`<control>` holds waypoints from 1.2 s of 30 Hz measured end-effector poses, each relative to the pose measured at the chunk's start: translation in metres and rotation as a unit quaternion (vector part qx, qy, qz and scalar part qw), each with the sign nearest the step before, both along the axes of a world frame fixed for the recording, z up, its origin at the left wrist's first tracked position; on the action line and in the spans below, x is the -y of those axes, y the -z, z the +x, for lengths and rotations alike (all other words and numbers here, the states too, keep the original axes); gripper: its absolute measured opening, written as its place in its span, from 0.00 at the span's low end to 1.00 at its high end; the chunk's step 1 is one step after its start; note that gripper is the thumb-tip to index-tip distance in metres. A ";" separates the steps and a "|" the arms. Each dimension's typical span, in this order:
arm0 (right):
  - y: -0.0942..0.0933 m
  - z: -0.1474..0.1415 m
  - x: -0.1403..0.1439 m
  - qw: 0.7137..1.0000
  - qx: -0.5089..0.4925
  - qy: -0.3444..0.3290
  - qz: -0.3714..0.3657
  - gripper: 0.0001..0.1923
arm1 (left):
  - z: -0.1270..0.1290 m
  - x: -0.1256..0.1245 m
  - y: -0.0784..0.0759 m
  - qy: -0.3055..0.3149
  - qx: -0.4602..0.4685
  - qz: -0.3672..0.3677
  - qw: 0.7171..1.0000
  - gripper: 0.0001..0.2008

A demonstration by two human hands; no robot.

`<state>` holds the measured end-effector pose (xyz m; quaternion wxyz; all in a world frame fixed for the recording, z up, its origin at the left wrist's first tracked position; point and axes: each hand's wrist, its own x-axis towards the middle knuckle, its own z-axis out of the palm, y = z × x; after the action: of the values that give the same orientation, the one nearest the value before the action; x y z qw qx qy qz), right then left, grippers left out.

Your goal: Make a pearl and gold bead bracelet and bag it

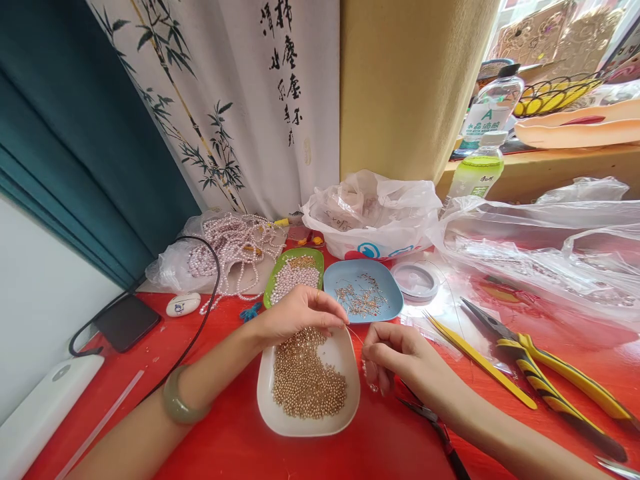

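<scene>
My left hand (305, 310) hovers over the far part of the white tray (267, 417) of gold beads (310, 383). Its thumb and fingertips pinch together at the end of a thin thread (355, 335). Whether a bead sits between those fingertips is too small to tell. To the right of the tray, my right hand (393, 353) grips the same thread with curled fingers. A short string of small beads (371, 385) dangles below it. Behind my hands stand a green tray (269, 288) of pale pink and gold beads and a blue tray (395, 310) of small metal pins.
Yellow tweezers (483, 363), long-nose pliers (545, 373) and dark-handled pliers (440, 427) lie at right. A thread spool (416, 281) and plastic bags (373, 227) are behind. Pink bead strands (235, 243), a black cable (219, 273) and a phone (129, 323) are at left.
</scene>
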<state>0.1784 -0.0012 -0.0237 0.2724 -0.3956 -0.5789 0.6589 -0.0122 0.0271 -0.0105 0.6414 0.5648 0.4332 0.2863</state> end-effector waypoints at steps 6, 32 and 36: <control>0.001 0.000 0.000 1.000 -0.006 0.002 0.001 0.07 | 0.001 0.000 0.000 0.008 -0.016 0.019 1.000 0.04; -0.021 0.005 -0.003 0.987 0.045 0.053 0.144 0.11 | -0.008 0.006 -0.039 -0.074 -0.115 0.207 0.969 0.10; -0.031 0.025 -0.011 0.947 0.061 0.173 0.262 0.08 | -0.028 0.027 -0.075 -0.263 -0.063 0.420 0.867 0.06</control>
<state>0.2037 0.0097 0.0069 0.4407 -0.4432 -0.6696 0.4012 -0.0401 0.0002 0.0640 0.2164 0.6628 0.4439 0.5629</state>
